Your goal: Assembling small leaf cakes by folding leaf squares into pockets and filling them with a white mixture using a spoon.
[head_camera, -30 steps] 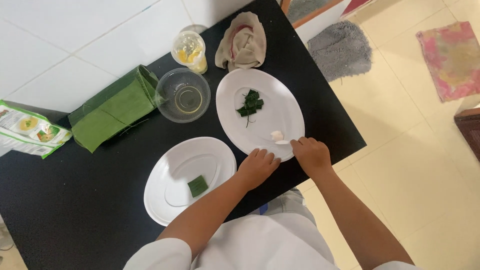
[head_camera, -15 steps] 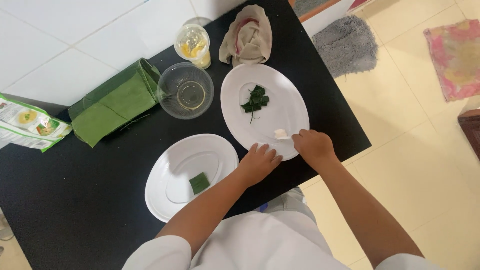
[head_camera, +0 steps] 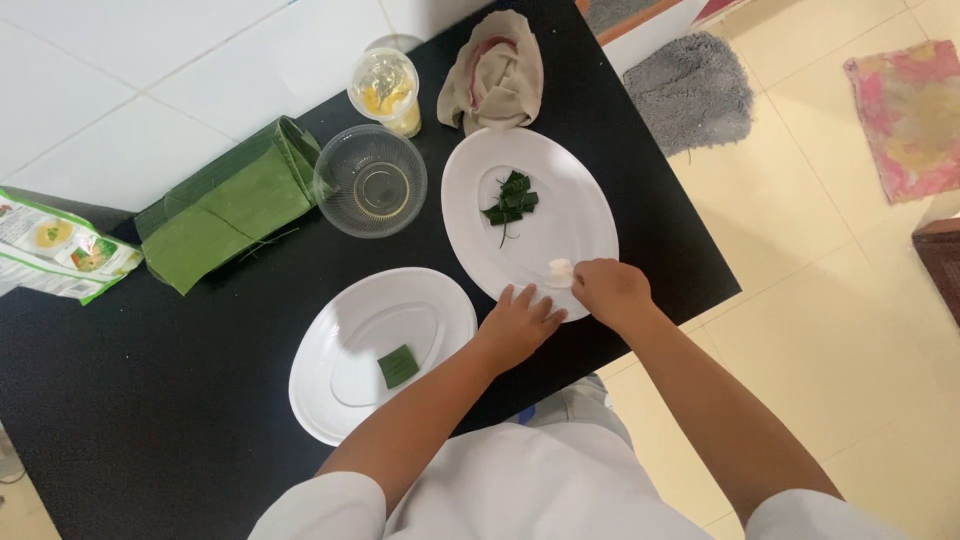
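Open black countertop [head_camera: 150, 400] is left free at lower left; the far edge is blocked by a clear glass bowl [head_camera: 370, 181], a folded green banana leaf [head_camera: 225, 205] and a crumpled beige cloth [head_camera: 495, 70].

Both forearms reach forward from the lower edge of the view, bare below short white sleeves; they converge near the front edge of the tabletop, toward its right corner; the left hand [head_camera: 520, 325] lies palm down, fingers spread flat and pointing forward, wrist straight; the right hand [head_camera: 610, 292] sits just beside it, touching or nearly touching, knuckles up, fingers curled inward with the tips pinched together; the right forearm runs in at a steeper slant from the lower right; the left comes from the lower middle; both elbows are bent.
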